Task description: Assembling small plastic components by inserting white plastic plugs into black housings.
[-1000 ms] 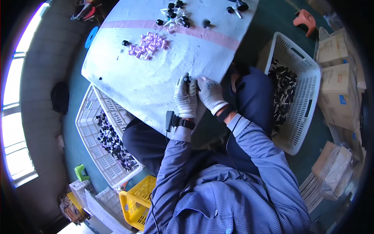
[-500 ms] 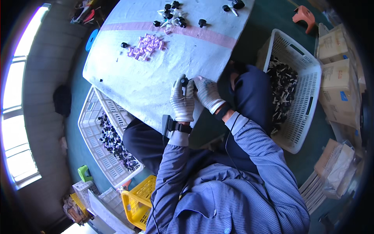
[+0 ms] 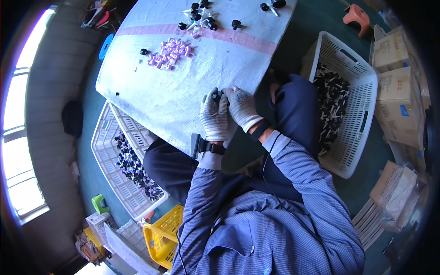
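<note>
Both my hands wear white striped knit gloves and work close together over the near edge of the white table [image 3: 151,91]. My left hand [image 3: 214,117] is closed round a small black cap-like part [image 3: 216,96], held upright between thumb and fingers. Touching it from the right, my right hand [image 3: 242,110] has its fingertips pinched at the part's side; whatever sits in that pinch is hidden. Farther off on the table lie a pile of small pink sleeves [image 3: 170,56], a lone black cap [image 3: 144,52], and a cluster of black caps with white pointed pieces [image 3: 196,17].
A white basket [image 3: 364,107] of black-and-white parts stands at my right. Another white basket [image 3: 101,142] with similar parts, some purplish, stands at left, near a yellow basket [image 3: 153,238]. Cardboard boxes [image 3: 392,96] line the right side. An orange stool [image 3: 357,19] stands at far right.
My right hand has shifted slightly left, closer against my left hand, and its fingers have turned a little over the black part. The view has moved slightly; the piles look unchanged.
</note>
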Demonstrator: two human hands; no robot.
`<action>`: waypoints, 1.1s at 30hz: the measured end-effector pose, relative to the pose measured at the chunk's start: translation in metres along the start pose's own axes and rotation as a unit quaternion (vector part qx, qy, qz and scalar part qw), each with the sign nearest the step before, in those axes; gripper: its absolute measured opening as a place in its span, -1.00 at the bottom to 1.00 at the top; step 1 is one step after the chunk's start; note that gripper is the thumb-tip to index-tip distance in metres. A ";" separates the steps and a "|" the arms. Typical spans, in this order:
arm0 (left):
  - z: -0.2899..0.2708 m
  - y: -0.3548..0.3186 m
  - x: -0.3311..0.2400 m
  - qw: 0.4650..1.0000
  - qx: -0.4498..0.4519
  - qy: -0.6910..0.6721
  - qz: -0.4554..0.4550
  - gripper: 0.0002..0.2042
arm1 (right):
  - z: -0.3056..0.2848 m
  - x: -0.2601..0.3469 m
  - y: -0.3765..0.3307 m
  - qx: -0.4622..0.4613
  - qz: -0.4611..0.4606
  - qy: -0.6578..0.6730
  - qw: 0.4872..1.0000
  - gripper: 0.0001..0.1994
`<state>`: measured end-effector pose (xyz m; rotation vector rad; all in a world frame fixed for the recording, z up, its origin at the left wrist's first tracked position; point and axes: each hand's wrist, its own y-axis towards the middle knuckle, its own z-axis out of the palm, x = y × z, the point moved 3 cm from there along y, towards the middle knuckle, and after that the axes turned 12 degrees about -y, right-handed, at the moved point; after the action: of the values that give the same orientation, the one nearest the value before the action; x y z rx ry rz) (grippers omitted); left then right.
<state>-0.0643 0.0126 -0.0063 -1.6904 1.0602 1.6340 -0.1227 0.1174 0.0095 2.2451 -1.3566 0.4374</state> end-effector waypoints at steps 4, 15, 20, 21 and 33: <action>0.004 -0.001 -0.009 1.000 0.021 -0.019 0.010 -0.70 | -0.003 -0.002 0.004 0.034 -0.003 -0.003 0.999 -0.85; 0.004 -0.003 -0.007 0.995 0.021 -0.080 -0.063 -0.64 | -0.003 -0.006 0.004 0.038 -0.009 0.023 0.999 -0.89; 0.002 -0.002 -0.003 0.995 0.011 -0.086 -0.043 -0.67 | 0.000 -0.005 0.003 0.018 -0.002 0.018 1.000 -0.89; 0.001 -0.001 -0.002 0.996 0.026 -0.067 -0.044 -0.64 | 0.002 -0.006 0.003 0.012 -0.006 0.013 1.000 -0.89; 0.001 -0.006 -0.009 0.996 0.023 -0.074 -0.047 -0.70 | 0.002 -0.009 0.004 0.067 -0.024 0.004 0.997 -0.85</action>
<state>-0.0591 0.0177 0.0014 -1.5396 0.9253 1.6363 -0.1304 0.1213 0.0042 2.3753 -1.3013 0.5345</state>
